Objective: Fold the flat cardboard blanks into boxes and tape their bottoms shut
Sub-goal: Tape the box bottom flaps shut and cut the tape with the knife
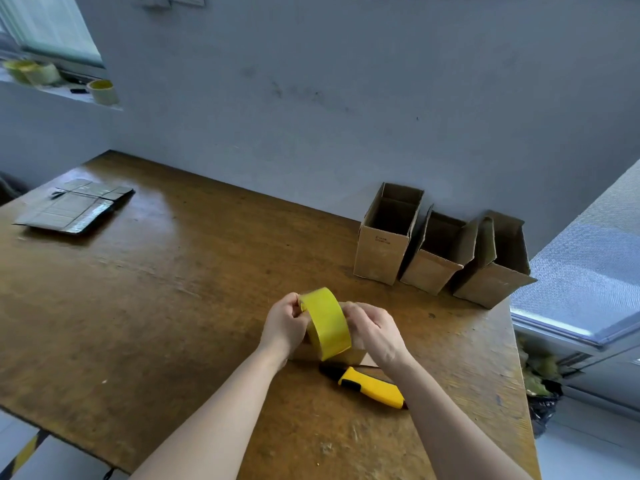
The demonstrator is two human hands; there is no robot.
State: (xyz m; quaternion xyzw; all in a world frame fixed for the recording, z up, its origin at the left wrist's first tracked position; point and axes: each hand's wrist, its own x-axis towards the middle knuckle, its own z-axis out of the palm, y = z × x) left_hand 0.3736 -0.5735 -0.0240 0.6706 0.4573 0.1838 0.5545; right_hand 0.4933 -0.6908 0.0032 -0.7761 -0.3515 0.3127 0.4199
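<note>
Your left hand (286, 323) and your right hand (375, 329) both grip the yellow tape roll (325, 323), one on each side, above a cardboard box (349, 356) lying on the wooden table (156, 289); a yellow knife (369, 386) lies just beside it. Three folded boxes (436, 247) stand open near the wall; the flat blanks (72, 209) lie far left.

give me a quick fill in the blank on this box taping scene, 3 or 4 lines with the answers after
1. Both hands, the left hand and the right hand, hold a roll of ____ tape.
2. ____ open boxes stand in a row at the far right of the table.
3. The knife lying near the right forearm has a yellow and ____ handle.
4. The stack of flat cardboard lies at the table's far ____ corner.

Missing words: yellow; three; black; left
</note>
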